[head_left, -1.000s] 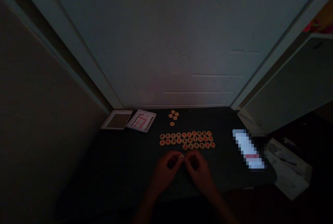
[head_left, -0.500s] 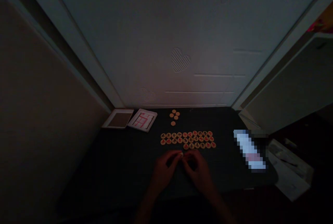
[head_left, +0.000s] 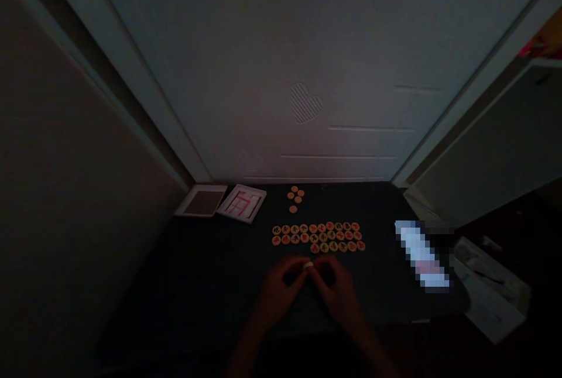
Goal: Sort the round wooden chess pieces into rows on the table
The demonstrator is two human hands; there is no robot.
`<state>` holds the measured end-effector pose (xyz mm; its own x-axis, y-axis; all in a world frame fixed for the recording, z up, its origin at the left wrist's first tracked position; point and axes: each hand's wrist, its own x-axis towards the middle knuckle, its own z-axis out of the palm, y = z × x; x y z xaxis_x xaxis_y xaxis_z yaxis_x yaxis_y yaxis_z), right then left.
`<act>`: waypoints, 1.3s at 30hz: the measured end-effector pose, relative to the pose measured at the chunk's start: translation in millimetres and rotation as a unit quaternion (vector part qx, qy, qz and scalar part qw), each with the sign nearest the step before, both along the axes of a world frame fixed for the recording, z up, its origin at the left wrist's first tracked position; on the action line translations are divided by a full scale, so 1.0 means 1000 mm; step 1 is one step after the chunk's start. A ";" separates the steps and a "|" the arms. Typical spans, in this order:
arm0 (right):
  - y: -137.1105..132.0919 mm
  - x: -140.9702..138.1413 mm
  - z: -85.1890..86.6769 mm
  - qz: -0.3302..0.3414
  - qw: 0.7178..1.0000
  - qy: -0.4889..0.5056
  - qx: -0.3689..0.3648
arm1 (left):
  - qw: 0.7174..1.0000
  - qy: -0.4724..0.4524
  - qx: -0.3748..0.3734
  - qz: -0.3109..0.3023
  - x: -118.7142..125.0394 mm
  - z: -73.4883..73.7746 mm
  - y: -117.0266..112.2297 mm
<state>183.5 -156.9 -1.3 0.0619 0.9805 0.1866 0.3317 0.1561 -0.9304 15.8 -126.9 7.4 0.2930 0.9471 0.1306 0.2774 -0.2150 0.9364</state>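
Between the fingertips of my left hand and my right hand is a small round xiangqi piece. Both hands pinch it just above the dark table, their thumbs and fingers closed around its edge. Just beyond them lie three rows of xiangqi pieces, face up with red or black characters. The nearest row is shorter and takes up only the right part. Farther back sits a loose group of several pieces with no characters visible.
A box with a red pattern and a shallow open tray lie at the back left of the table. A pixelated bright object lies on the right. Beyond the table's right edge stands a white box. A white panel rises behind.
The piece between my fingertips has turned slightly, and more of its pale edge shows. My hands stay in nearly the same place.
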 end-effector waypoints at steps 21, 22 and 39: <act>-0.001 0.001 -0.005 -0.011 1.000 -0.015 0.014 | 0.999 0.035 0.005 0.001 0.004 0.003 -0.005; -0.001 0.001 -0.004 -0.009 1.000 -0.017 0.011 | 0.999 0.033 0.002 0.004 0.004 0.003 -0.005; -0.003 -0.002 -0.006 0.063 0.989 -0.057 0.121 | 0.999 0.022 -0.031 0.027 0.005 0.004 -0.003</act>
